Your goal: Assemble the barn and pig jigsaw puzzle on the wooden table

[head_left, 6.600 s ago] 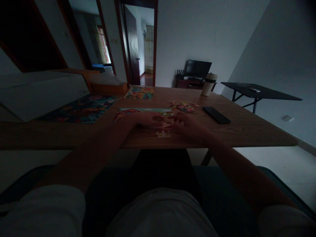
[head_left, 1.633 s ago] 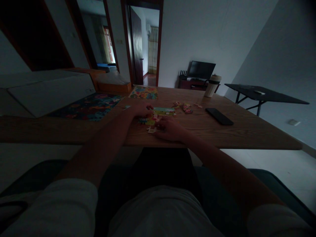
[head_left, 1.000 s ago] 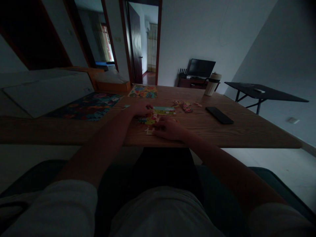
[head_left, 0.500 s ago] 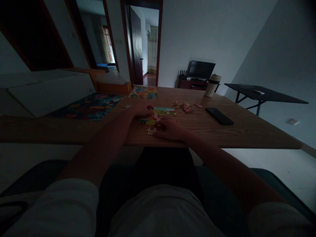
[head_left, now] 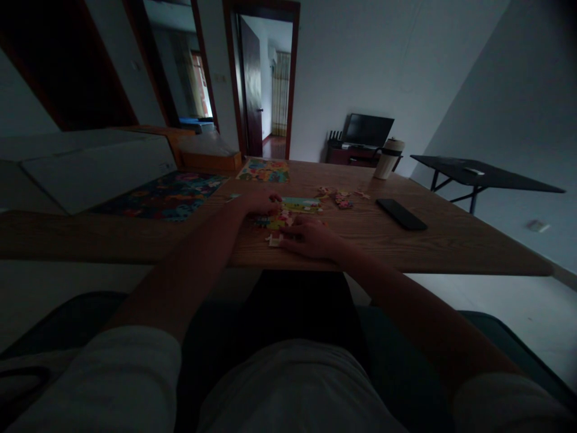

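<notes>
A partly joined colourful jigsaw [head_left: 293,207] lies on the wooden table [head_left: 406,246] in front of me. My left hand [head_left: 259,201] rests flat on its left part, fingers spread. My right hand [head_left: 309,236] lies curled over the near edge of the jigsaw, fingertips pressing on pieces there. A pale loose piece [head_left: 273,240] sits just left of my right hand, near the table's front edge. Whether the right hand grips a piece is hidden in the dim light.
Loose puzzle pieces [head_left: 340,197] lie beyond my right hand, a black phone [head_left: 401,214] to their right, a lidded cup [head_left: 389,159] at the far edge. A finished puzzle [head_left: 264,170] lies far ahead, a dark picture mat [head_left: 166,194] at left. A black side table [head_left: 487,174] stands at right.
Over several seconds my hands drew apart: the left went forward onto the jigsaw, the right stayed by the front edge. In the last second both hands barely shift.
</notes>
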A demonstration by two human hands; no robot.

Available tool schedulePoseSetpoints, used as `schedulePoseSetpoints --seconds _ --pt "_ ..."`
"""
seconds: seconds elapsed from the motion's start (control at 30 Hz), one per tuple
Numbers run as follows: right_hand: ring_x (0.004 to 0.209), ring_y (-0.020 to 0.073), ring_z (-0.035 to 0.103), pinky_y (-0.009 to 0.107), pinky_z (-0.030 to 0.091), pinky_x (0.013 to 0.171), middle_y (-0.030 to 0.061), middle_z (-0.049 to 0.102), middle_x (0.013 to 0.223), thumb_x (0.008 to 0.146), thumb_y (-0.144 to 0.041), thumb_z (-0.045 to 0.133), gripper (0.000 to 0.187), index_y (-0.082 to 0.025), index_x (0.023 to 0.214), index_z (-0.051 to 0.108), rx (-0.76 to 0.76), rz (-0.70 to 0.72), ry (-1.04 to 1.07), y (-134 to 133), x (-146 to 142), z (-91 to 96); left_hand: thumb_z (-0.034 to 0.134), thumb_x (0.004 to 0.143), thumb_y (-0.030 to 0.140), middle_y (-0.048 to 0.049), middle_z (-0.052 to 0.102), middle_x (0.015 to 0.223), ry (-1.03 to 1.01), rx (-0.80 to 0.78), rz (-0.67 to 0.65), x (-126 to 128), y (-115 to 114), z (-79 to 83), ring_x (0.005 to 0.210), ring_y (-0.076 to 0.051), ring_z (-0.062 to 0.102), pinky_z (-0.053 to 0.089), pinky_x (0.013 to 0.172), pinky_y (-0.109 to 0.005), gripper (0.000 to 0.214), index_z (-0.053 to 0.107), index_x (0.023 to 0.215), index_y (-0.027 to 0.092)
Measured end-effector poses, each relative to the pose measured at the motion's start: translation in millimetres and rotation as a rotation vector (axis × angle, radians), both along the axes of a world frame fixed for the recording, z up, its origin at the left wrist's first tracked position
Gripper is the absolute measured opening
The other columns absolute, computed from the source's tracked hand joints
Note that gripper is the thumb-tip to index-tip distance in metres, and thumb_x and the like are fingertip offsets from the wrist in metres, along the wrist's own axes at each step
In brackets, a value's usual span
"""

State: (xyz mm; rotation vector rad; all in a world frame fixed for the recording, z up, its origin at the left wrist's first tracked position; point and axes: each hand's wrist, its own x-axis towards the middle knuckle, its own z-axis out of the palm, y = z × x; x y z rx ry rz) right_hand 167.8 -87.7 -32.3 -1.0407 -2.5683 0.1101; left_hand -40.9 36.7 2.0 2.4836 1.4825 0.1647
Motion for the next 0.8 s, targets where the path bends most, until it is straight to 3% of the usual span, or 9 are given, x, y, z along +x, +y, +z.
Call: schedulePoseSetpoints --seconds 0.3,0.47,0.63,0.8 --pt "0.115 0.0261 0.058 0.038 0.042 0.102 0.0126 0.065 0.120 0.093 -0.052 0.063 0.044 -0.019 0.121 0.073 0.009 0.020 0.029 -1.7 2.6 0.9 0.058 0.087 0.046 -0.0089 0.069 0.128 -0.011 0.004 -0.030 -1.5 3.5 -1.0 0.105 -0.024 0.065 0.048 0.092 -0.031 0.048 0.068 0.127 0.021" --pt "0.104 0.0257 0.061 0.039 0.044 0.095 0.0125 0.066 0.111 0.088 -0.063 0.064 0.051 -0.017 0.108 0.073 0.020 -0.004 0.026 -3.4 2.2 2.7 0.057 0.090 0.044 -0.0109 0.069 0.127 -0.018 0.003 -0.030 -1.3 2.7 -2.1 0.102 -0.024 0.066 0.049 0.091 -0.033 0.049 0.067 0.129 0.017" --pt "0.103 0.0256 0.060 0.037 0.044 0.092 0.0118 0.066 0.109 0.086 -0.056 0.068 0.044 -0.017 0.107 0.072 0.024 0.081 0.035 -7.4 3.4 5.1 0.057 0.090 0.043 -0.0118 0.069 0.127 -0.021 0.009 -0.034 -1.1 3.8 -4.0 0.103 -0.024 0.065 0.049 0.092 -0.034 0.050 0.067 0.130 0.016" --pt "0.097 0.0246 0.061 0.036 0.045 0.088 0.0099 0.067 0.108 0.080 -0.054 0.073 0.044 -0.018 0.105 0.069 -0.040 0.074 0.054 -7.6 5.2 4.9 0.056 0.087 0.045 -0.0113 0.070 0.127 -0.022 0.023 -0.050 -1.9 6.4 -4.1 0.106 -0.025 0.065 0.048 0.093 -0.034 0.050 0.069 0.127 0.018"
